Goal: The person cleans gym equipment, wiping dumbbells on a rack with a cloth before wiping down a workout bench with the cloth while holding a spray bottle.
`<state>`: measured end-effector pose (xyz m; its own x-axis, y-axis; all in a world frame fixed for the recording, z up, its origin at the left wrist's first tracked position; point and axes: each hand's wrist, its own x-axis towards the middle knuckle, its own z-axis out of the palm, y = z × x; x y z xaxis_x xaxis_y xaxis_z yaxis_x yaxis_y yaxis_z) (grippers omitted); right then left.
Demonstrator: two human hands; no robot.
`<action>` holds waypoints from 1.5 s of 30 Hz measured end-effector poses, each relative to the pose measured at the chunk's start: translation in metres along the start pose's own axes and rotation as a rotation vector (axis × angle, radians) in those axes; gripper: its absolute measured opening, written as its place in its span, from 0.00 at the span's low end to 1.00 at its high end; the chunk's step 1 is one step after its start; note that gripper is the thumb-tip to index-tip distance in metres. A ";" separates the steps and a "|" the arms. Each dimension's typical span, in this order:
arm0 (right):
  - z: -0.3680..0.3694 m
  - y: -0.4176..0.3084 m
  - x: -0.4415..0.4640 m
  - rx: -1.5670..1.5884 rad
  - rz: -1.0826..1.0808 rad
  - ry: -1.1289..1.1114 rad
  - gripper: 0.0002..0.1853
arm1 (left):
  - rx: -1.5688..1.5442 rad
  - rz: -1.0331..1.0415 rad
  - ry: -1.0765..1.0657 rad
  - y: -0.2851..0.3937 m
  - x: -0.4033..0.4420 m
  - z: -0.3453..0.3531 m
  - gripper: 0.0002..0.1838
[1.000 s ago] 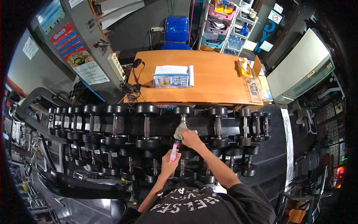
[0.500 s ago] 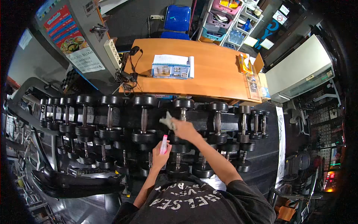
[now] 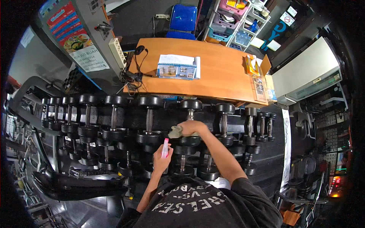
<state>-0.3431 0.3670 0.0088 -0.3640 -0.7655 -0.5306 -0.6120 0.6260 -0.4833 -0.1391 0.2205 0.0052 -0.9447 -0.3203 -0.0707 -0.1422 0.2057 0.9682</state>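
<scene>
My right hand [image 3: 192, 128] is closed on a crumpled grey-green cloth [image 3: 175, 132]. It is over the handle and near end of a black dumbbell [image 3: 191, 104] on the rack's upper row; whether the cloth touches the dumbbell is hard to see. Lower and to the left, my left hand [image 3: 162, 159] grips a small, slim, pale pink bottle [image 3: 164, 149] with a bright pink top, held upright. Another upper-row dumbbell [image 3: 149, 119] lies just beyond the bottle. My fingers partly cover the bottle's body.
Behind the rack stands a wooden desk [image 3: 220, 70] with a desk calendar [image 3: 176, 71] and cables [image 3: 135, 78]. Several more dumbbells [image 3: 88, 114] fill both rack rows. A black padded gym machine [image 3: 76, 186] is at left, a white refrigerator [image 3: 308, 72] at right.
My right hand has moved slightly right and down with the cloth, now over the dumbbell's near end. My left hand has shifted slightly left, still holding the bottle.
</scene>
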 end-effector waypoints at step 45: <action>0.044 0.010 -0.080 0.188 0.147 0.530 0.16 | -0.001 0.034 -0.024 0.004 -0.030 -0.001 0.08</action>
<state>-0.2888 0.4409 0.0154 -0.7671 -0.6082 -0.2039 -0.4110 0.7101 -0.5717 -0.1113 0.2298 0.0111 -0.9557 -0.2910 -0.0436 -0.1099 0.2154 0.9703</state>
